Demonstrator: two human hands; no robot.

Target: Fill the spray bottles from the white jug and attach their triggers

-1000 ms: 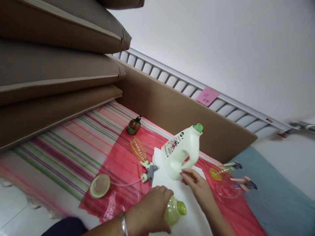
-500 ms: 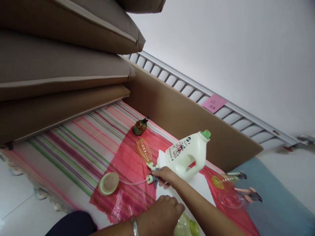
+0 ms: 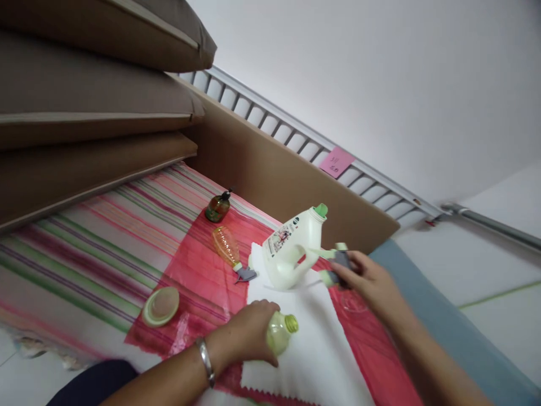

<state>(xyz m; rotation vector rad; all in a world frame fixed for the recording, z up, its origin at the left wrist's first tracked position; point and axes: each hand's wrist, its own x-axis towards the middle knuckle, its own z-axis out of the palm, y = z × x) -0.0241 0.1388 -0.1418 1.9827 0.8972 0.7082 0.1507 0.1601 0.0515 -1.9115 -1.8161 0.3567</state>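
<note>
My left hand [image 3: 256, 327], with a silver bangle on its wrist, is closed around a clear yellowish-green bottle [image 3: 280, 334]. The bottle tilts to the right and its mouth is uncapped. My right hand [image 3: 367, 275] grips a grey and pale-green trigger sprayer head [image 3: 340, 264], somewhat blurred. A thin tube seems to trail left from it. Between and beyond my hands stands a large white jug [image 3: 291, 248] with a green spout. To its left an orange spray bottle [image 3: 226, 246] lies on its side, its grey trigger towards me.
A dark pump bottle [image 3: 218, 206] stands at the back, and a pale round dish [image 3: 160, 307] sits at the left. White cloth [image 3: 304, 361] lies over red sheeting [image 3: 186, 259]. Stacked cushions [image 3: 97, 90], a brown board [image 3: 270, 175] and a radiator [image 3: 279, 132] border the area.
My right hand has carried the trigger sprayer head to the right, past the jug. My left hand's bottle now shows more fully. The whole view has shifted.
</note>
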